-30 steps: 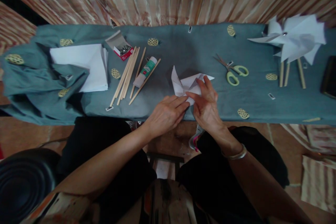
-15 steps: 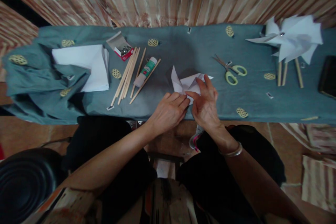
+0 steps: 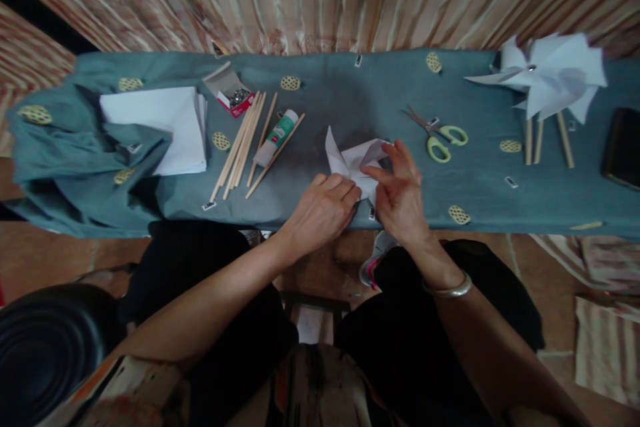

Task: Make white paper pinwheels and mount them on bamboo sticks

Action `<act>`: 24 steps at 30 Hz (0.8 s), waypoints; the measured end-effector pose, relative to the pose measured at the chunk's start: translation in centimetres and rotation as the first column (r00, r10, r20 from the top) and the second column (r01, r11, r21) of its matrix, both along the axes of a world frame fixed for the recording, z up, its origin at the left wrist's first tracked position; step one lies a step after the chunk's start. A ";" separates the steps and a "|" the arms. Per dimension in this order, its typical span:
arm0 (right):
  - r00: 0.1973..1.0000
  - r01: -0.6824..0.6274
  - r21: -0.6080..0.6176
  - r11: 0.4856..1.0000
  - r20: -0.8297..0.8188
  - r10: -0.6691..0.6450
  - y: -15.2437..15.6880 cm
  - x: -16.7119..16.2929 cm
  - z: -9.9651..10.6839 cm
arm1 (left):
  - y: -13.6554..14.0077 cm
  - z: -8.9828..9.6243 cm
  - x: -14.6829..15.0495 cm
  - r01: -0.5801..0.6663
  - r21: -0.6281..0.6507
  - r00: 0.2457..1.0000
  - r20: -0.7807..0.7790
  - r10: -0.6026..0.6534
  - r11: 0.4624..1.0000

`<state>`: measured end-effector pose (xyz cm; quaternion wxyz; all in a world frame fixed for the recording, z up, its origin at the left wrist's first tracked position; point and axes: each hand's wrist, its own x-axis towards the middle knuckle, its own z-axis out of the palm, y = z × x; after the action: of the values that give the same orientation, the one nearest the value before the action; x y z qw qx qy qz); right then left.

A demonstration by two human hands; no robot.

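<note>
A white paper pinwheel (image 3: 356,157), its blades partly folded, lies on the cloth before me. My left hand (image 3: 325,210) is closed over its lower left part, pressing the paper near the centre. With thumb and fingers my right hand (image 3: 399,187) grips the pinwheel's right side, at a blade's edge. The fingertips hide part of the middle. Right of the hands lie scissors (image 3: 437,135) with pale green handles, blades apart. To the left are a glue stick (image 3: 277,137) and several wooden sticks (image 3: 241,147).
A stack of white paper (image 3: 187,137) lies at the left, partly under a cloth fold. Behind the sticks, an open red and white box (image 3: 235,97) holds small metal pins. Finished pinwheels (image 3: 555,80) on sticks and a dark object (image 3: 621,147) are at the right.
My right hand has shifted slightly right and its thumb has moved away from the left hand, towards the right side of the paper. The left hand stays in place.
</note>
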<state>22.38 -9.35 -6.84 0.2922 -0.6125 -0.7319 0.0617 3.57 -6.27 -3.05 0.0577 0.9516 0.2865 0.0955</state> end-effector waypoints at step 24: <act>0.992 -0.031 -0.053 0.998 0.121 0.037 -0.1 -1.6 0.5 | 0.0 0.0 0.2 -0.011 -0.024 1.000 0.004 0.012 1.000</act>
<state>20.75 -9.49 -6.35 0.2302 -0.6097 -0.7570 0.0476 3.77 -6.31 -3.09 0.0690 0.9490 0.2929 0.0946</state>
